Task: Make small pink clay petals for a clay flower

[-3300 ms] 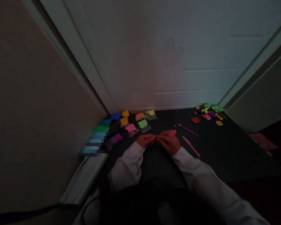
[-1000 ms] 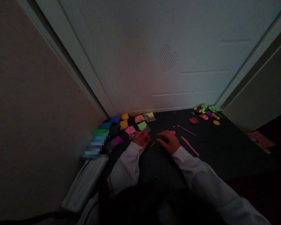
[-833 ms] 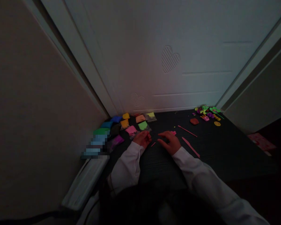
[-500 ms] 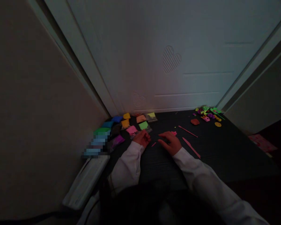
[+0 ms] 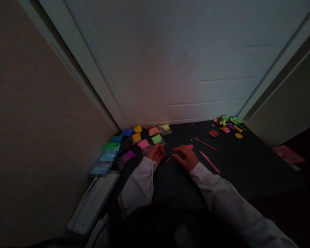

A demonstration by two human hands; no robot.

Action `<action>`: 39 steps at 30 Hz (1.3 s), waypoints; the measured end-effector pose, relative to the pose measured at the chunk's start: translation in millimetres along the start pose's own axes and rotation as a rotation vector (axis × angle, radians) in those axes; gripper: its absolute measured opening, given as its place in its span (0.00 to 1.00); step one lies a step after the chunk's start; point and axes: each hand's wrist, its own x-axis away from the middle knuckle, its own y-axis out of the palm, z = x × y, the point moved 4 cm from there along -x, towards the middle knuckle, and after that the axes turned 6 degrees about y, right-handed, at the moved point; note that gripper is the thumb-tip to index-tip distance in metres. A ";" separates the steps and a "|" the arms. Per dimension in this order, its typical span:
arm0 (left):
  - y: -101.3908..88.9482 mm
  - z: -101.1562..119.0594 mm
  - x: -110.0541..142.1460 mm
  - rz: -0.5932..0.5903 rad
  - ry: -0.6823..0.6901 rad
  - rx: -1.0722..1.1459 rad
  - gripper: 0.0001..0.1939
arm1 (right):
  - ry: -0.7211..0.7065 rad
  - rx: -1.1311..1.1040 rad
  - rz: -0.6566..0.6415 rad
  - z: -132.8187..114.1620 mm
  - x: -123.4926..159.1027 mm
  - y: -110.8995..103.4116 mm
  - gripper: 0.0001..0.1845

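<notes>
My left hand (image 5: 155, 154) is palm-inward over the dark table, its fingers curled and the thumb and forefinger close together. A tiny pinkish speck shows at those fingertips, too small to name. To its right, my right hand (image 5: 186, 158) hovers with thumb and fingers apart and nothing between them. Beyond its knuckles lies a cluster of small pink clay bits (image 5: 190, 147), partly hidden by the hand. Between the hands rests a short thin pink strip (image 5: 168, 159). A pink clay knife (image 5: 209, 162) and a slim pink modelling stick (image 5: 206, 144) lie right of my right hand.
Bags of coloured clay, among them a pink one (image 5: 144, 144) and a green one (image 5: 157, 139), line the left side. A white case (image 5: 94, 203) lies at the left edge. Finished clay pieces (image 5: 224, 122) and a red-brown lump (image 5: 213, 133) sit far right. A white door (image 5: 155, 69) stands behind.
The left hand has turned slightly and its fingers have loosened a little. My right hand keeps nearly the same pose. The whole view has shifted slightly.
</notes>
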 end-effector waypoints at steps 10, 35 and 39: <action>3.0 1.4 2.7 -0.032 0.064 -0.036 0.10 | -0.007 -0.006 0.014 2.5 -0.3 1.5 0.14; 7.1 0.8 5.9 -0.072 -0.031 -0.035 0.04 | 0.013 0.008 -0.013 3.8 -0.2 3.1 0.13; 7.9 -0.4 7.9 -0.078 -0.040 -0.074 0.10 | 0.013 0.017 -0.014 4.4 -0.4 3.7 0.13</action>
